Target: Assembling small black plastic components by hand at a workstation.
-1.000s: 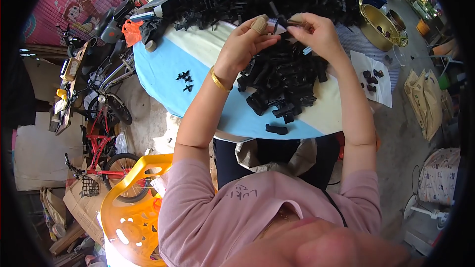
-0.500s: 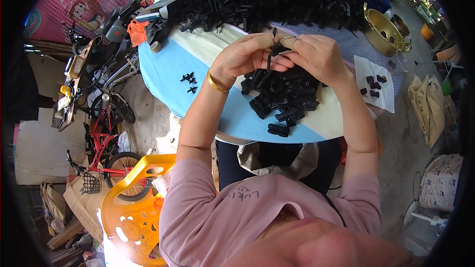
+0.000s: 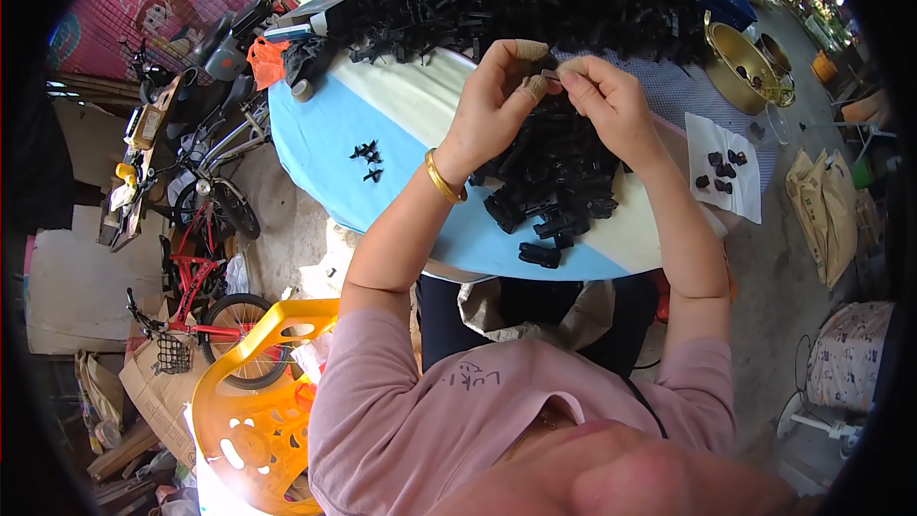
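Note:
Over the table, my left hand (image 3: 492,105) and my right hand (image 3: 616,105) meet with bent fingers, tape wrapped round some of the fingertips. Between them they pinch a small dark piece (image 3: 551,75), mostly hidden by the fingers. Just below lies a small pile of black plastic parts (image 3: 564,177), partly behind my hands. Beyond my fingertips rises a large heap of black plastic parts (image 3: 525,0). A few small black pieces (image 3: 365,151) sit apart on the blue part of the tablecloth (image 3: 320,153).
To the right, a white sheet (image 3: 702,134) carries several small dark pieces (image 3: 723,172). A gold-coloured pot (image 3: 731,62) stands behind it. An orange bag (image 3: 266,63) hangs at the table's left edge. A yellow plastic chair (image 3: 215,411) and red bicycle (image 3: 196,272) stand on the left.
Both hands have shifted slightly away from me. My left hand has turned from palm-up to a pinch, and the black strip that stood out between the hands no longer shows.

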A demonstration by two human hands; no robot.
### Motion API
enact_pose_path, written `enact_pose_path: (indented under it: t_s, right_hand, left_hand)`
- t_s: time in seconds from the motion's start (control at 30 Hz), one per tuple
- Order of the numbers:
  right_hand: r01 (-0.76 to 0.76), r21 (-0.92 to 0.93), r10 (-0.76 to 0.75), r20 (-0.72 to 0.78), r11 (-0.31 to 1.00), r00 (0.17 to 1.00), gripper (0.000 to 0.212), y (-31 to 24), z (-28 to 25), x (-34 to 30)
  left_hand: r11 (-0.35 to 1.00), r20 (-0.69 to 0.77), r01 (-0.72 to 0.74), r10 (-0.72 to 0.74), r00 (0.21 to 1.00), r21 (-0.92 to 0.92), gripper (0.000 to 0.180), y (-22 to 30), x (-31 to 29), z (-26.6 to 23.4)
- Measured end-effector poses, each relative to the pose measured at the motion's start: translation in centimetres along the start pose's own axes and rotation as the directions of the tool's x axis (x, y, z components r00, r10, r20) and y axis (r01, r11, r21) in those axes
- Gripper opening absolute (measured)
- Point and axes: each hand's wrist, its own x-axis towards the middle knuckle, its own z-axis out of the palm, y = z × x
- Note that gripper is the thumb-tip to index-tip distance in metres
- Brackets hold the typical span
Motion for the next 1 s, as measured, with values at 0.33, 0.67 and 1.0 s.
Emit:
enact_pose_path:
  t_s: [0.33, 0.67, 1.0]
  right_hand:
    - [-0.024, 0.032, 0.022, 0.037, 0.999, 0.999, 0.014, -0.3, -0.5, 0.0]
    - [-0.093, 0.024, 0.091, 0.067, 0.995, 0.994, 0.015, -1.6, 0.0, -0.4]
    - [0.283, -0.219, -0.300, -0.048, 0.934, 0.953, 0.017, -2.6, -1.0, -0.2]
  left_hand:
    - [0.998, -0.007, -0.039, 0.039, 0.999, 0.048, 0.030, 0.0, -0.2, 0.1]
    - [0.865, -0.085, -0.285, 0.348, 0.934, 0.413, 0.018, 0.1, -0.9, 0.8]
    - [0.760, -0.028, 0.101, -0.155, 0.988, -0.642, 0.035, 0.9, 0.4, -0.5]
